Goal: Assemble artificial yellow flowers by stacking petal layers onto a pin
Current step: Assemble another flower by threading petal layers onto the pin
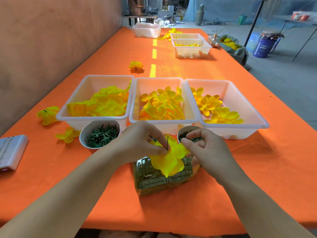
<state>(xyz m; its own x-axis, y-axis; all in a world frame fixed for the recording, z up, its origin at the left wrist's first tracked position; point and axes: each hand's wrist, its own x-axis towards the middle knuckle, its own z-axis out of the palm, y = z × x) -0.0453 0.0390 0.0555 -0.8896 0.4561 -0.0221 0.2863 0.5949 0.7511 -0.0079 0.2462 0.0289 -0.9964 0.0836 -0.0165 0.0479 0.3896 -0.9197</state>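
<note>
Held over the jar (151, 177) on the desk (240, 169), the yellow petal layer (169, 160) on the thin pin (167, 142) is probably light, limp fabric: left hand (140, 143) fingers pinch its centre at the pin, right hand (205, 150) fingers pinch its edge; support near the hole.

Base of pin (167, 143) beneath petals (167, 162)
</note>
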